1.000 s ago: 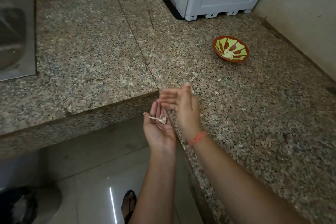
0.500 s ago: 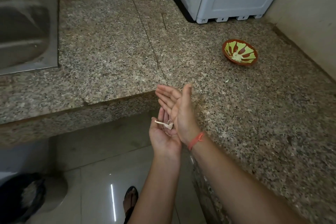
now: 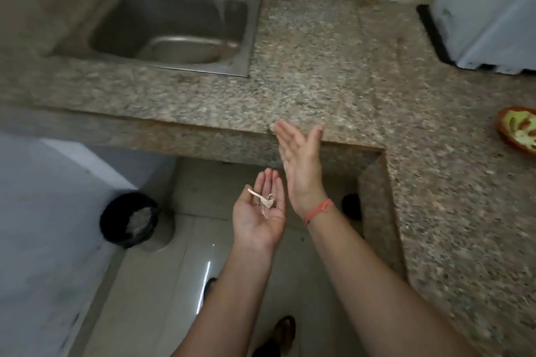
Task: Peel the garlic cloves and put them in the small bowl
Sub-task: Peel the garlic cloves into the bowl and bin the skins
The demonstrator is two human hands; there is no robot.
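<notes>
Garlic skins [image 3: 265,202] lie loose on my flat-open left hand [image 3: 255,226], well left of the small bowl [image 3: 519,132]; my right hand [image 3: 301,168] is spread, empty. Papery-light, I judge: cup them, don't pinch.

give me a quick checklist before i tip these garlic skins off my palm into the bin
1. Garlic skins gathered on the left hand: ok, they lie on the palm.
2. Left hand level, palm up, fingers straight: ok.
3. Right hand free: ok, open and holding nothing.
4. Bin in view with its top open: ok, on the floor to the left.
5. Left hand above the bin: not ok, it is well to the right of it.
6. Peeled cloves in the small bowl: cannot tell, blurred and cut off by the frame edge.
</notes>
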